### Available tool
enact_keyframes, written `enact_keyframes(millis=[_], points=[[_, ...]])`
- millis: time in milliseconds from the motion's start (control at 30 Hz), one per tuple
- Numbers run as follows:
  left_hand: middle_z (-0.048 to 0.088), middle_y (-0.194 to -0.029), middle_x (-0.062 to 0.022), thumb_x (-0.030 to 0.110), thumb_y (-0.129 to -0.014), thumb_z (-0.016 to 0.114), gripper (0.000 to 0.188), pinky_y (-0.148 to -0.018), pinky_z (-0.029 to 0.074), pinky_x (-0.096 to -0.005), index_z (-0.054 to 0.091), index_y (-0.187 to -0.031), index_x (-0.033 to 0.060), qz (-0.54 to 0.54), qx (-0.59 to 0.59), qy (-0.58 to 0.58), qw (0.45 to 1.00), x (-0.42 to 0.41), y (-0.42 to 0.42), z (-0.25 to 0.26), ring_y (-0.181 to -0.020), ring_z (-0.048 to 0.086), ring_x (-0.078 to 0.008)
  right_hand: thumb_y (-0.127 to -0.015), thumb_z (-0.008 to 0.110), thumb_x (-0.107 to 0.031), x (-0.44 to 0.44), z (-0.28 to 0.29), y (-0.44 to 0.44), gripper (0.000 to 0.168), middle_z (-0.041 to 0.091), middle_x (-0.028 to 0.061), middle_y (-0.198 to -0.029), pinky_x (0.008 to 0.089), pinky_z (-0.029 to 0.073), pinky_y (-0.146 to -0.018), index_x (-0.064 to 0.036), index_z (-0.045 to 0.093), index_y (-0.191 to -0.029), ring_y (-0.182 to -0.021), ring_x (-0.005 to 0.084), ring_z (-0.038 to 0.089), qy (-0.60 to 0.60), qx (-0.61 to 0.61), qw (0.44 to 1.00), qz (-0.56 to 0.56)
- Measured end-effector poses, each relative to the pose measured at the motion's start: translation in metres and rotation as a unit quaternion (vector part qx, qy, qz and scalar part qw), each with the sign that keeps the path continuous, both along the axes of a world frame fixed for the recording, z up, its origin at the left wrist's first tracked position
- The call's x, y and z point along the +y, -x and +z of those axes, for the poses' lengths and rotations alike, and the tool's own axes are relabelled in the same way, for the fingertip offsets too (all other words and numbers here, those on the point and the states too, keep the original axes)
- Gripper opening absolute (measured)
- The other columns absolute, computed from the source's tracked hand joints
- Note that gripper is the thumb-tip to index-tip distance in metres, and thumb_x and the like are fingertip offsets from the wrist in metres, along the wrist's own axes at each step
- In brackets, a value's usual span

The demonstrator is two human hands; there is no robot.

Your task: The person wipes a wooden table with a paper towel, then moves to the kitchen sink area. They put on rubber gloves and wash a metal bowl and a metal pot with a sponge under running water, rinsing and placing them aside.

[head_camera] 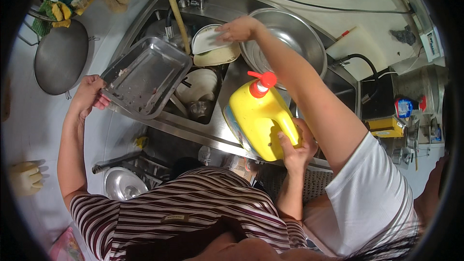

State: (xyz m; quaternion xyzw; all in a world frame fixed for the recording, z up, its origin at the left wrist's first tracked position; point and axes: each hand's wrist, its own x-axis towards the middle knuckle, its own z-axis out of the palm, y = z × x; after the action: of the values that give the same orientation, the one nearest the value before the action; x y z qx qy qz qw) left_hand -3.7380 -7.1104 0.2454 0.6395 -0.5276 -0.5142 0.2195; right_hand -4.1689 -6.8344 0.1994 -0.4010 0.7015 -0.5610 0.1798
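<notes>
My left hand (90,92) grips the near-left corner of a rectangular metal baking tray (136,79), which is tilted over the left sink basin and has food scraps stuck inside. With my right hand (299,148) I hold the handle of a large yellow pump bottle (250,112), topped with a red pump head (266,79), in front of the sink's middle ledge. Beyond the tray, a white dish (206,41) leans above a cream dish (217,56). Stacked bowls (197,85) and a clear glass (199,110) sit in the left basin.
A co-worker in a white sleeve (366,195) reaches across from the right, their hand (237,30) at the white dish. A wide steel basin (308,40) rests over the sink's right part. A ribbed hose (174,11) hangs over the left basin. A mesh strainer (61,58) hangs on the left wall.
</notes>
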Motion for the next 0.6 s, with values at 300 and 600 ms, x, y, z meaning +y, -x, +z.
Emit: enact_keyframes(millis=[300,600], points=[[0.053,-0.059,-0.0015,0.007,-0.089,0.054,0.012,-0.039,0.045,-0.0271,0.056,-0.078,0.0048,-0.139,0.172,0.06,0.973,-0.051,0.144,0.0,-0.044,0.054,-0.0121,-0.078,0.077,-0.001,0.0,-0.001,0.009,0.038,0.071,0.0103,-0.095,0.0246,0.051,-0.079,0.003,0.062,-0.112,-0.085,0.0116,0.064,0.012,0.096,0.995,0.016],[0.065,-0.087,-0.0315,0.017,-0.088,0.061,0.038,-0.057,0.061,-0.0405,0.052,-0.109,-0.0135,-0.202,0.136,-0.101,0.965,-0.091,0.412,-0.097,-0.068,0.07,-0.0352,-0.078,0.077,-0.003,-0.001,0.0,0.012,0.036,0.071,0.0102,-0.09,0.0234,0.051,-0.074,0.003,0.063,-0.111,-0.08,0.0111,0.065,0.009,0.137,0.99,0.02]])
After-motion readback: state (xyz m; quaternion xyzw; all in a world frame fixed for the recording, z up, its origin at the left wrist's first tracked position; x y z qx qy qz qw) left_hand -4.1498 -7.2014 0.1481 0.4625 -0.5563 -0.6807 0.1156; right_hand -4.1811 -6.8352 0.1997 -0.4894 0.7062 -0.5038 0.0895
